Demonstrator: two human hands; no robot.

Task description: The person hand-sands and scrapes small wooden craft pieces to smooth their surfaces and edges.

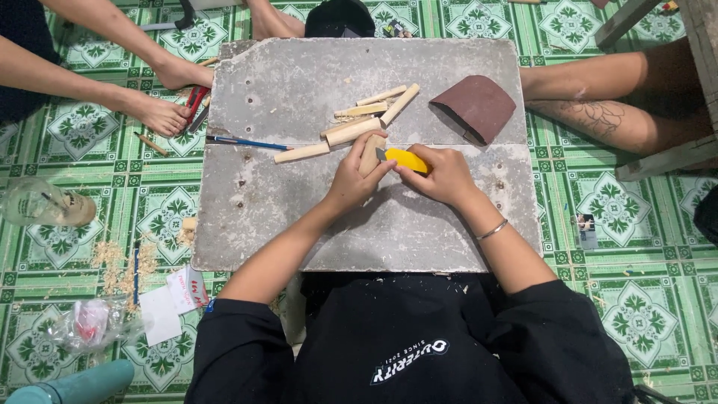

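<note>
Right now your left hand [353, 179] grips a wooden piece [370, 155] (upright-ish) while your right hand [443, 176] clasps the yellow utility knife [404, 158] against it.

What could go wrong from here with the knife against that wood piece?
The left hand grips the short wood piece right beside the blade of the yellow utility knife in the right hand, so a slip might cut the fingers. The loose wood sticks just beyond could get knocked across the slab.

Informal floor workshop: grey slab [299, 224] as bench, wood sticks [359, 123], sandpaper [479, 105], shavings [120, 262] on green tiles [636, 247].
</note>
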